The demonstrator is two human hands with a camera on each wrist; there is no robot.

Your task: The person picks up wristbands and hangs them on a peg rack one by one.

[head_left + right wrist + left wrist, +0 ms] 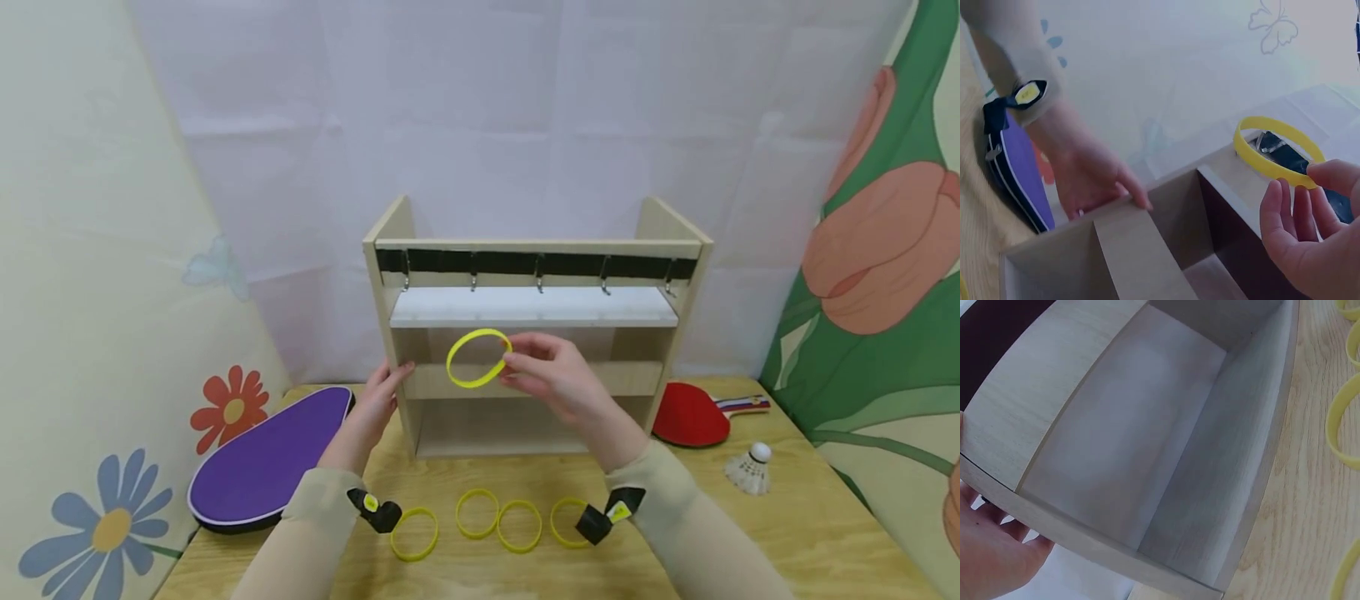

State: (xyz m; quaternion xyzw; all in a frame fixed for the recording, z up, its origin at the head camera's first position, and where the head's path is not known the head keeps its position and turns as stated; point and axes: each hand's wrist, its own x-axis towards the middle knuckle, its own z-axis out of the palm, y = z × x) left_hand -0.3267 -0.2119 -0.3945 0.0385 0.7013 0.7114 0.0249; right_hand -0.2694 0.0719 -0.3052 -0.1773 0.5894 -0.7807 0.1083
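My right hand (558,379) pinches a yellow silicone wristband (458,382) by its right side, between thumb and fingers. The band is held in the air in front of a small wooden rack (536,379). On the rack's left side panel (1091,547) my left hand (375,404) keeps a grip, thumb around the front edge and fingers on the outer face. Several metal hooks (539,275) hang in a row from a black strip (506,263) across the rack's upper front. In the right wrist view the raised band (1260,164) overlaps that strip.
Several more yellow wristbands (520,549) lie on the wooden table (480,575) before the rack. A purple paddle case (273,458) lies at left. To the right are a red table tennis paddle (692,417) and a shuttlecock (750,471). White cloth (480,108) hangs behind.
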